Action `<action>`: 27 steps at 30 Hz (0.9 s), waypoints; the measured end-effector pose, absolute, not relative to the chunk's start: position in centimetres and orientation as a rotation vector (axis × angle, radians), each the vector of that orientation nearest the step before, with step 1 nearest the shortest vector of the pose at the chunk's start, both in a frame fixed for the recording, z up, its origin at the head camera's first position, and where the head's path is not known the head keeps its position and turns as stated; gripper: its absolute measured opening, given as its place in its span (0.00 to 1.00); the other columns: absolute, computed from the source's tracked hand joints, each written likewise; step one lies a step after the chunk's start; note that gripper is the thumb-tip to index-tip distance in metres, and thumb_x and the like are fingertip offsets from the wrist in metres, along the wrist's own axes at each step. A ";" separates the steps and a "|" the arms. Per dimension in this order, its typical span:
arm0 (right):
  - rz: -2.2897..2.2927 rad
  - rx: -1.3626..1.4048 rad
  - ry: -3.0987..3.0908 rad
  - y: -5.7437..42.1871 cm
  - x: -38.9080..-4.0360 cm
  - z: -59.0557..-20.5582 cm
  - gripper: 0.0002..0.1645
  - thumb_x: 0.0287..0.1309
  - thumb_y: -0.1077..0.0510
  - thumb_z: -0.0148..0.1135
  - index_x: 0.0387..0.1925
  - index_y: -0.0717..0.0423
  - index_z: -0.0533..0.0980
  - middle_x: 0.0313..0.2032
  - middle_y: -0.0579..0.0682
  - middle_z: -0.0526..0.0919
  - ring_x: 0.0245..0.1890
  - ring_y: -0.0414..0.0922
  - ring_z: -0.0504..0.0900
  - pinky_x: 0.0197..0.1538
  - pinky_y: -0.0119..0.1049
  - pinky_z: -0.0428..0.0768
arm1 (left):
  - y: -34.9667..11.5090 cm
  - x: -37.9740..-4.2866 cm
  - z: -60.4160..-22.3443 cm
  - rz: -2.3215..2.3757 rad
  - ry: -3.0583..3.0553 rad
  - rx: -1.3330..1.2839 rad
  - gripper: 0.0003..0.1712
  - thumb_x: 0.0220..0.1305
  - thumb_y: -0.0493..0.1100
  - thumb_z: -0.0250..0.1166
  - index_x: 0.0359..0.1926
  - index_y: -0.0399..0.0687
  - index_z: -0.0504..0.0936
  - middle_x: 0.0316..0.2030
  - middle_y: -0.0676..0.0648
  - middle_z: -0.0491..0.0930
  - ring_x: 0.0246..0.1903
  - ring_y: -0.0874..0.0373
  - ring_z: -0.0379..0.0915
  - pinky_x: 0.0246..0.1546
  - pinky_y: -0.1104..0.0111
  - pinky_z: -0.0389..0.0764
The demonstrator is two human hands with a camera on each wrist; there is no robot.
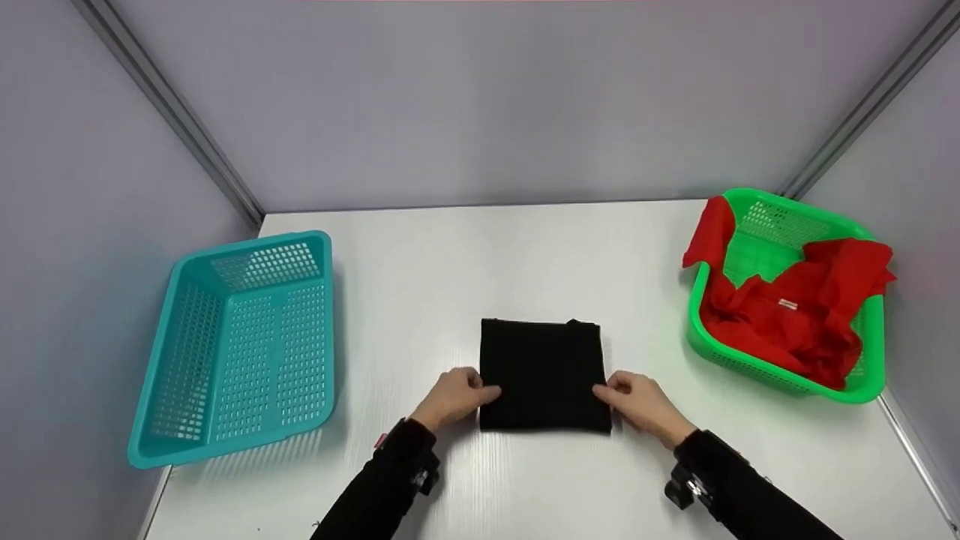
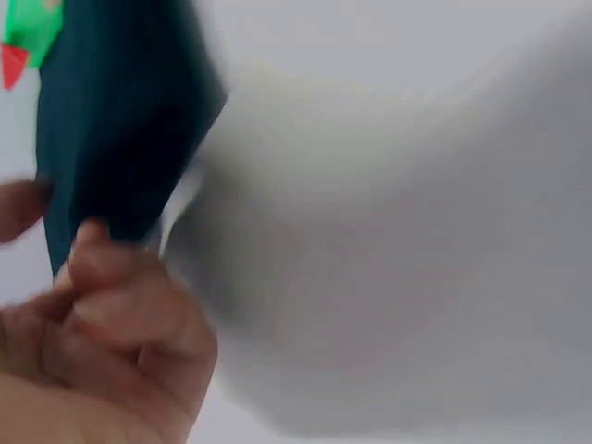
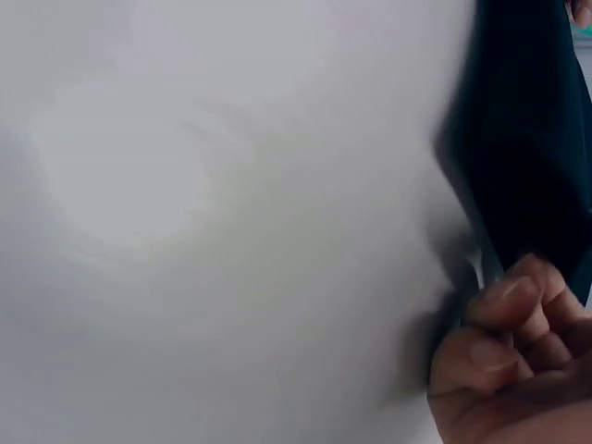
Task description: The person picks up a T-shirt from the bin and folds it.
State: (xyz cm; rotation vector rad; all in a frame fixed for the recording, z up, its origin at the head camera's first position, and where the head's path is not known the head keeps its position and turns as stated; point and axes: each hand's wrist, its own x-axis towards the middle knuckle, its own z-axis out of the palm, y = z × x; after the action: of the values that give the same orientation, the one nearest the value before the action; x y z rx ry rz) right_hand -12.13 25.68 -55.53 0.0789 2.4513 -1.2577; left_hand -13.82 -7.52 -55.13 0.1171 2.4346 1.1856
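A black cloth (image 1: 541,375), folded into a neat near-square, lies in the middle of the white table. My left hand (image 1: 457,396) pinches its left edge, thumb on top and curled fingers at the side. On the opposite edge my right hand (image 1: 637,401) does the same, its thumb over the fabric. In the left wrist view the dark cloth (image 2: 120,111) passes between thumb and curled fingers (image 2: 139,305). The right wrist view has the cloth (image 3: 527,139) beside the curled fingers (image 3: 504,305); that thumb is hidden there.
A teal perforated basket (image 1: 328,337) stands at the left with nothing in it. At the right, a green basket (image 1: 870,375) holds a crumpled red garment (image 1: 787,322), part of it hanging over the rim. Grey panels (image 1: 510,97) wall the table (image 1: 420,277) at the back and sides.
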 end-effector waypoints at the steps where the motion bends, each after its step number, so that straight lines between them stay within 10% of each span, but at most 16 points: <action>1: -1.270 0.065 2.426 25.7 -11.7 -55.5 0.18 0.68 0.46 0.65 0.32 0.56 0.75 0.18 0.42 0.70 0.17 0.39 0.65 0.21 0.31 0.64 | -7.7 -13.5 -55.1 1.186 2.413 0.155 0.18 0.67 0.49 0.67 0.25 0.48 0.71 0.23 0.53 0.69 0.23 0.59 0.67 0.26 0.68 0.69; 27: -1.164 -0.085 2.288 27.1 -9.4 -55.0 0.12 0.62 0.54 0.70 0.34 0.57 0.76 0.15 0.42 0.72 0.13 0.36 0.66 0.18 0.28 0.65 | -9.9 -11.0 -55.0 1.079 2.358 0.324 0.09 0.58 0.36 0.69 0.26 0.46 0.76 0.16 0.54 0.73 0.11 0.65 0.66 0.16 0.72 0.69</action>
State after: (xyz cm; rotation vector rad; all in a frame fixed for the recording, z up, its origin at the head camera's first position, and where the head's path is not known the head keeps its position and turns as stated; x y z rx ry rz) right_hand -9.40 27.11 -54.95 -0.0849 2.2883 -1.1640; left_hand -11.01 -9.90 -54.99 0.3235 2.3578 1.0790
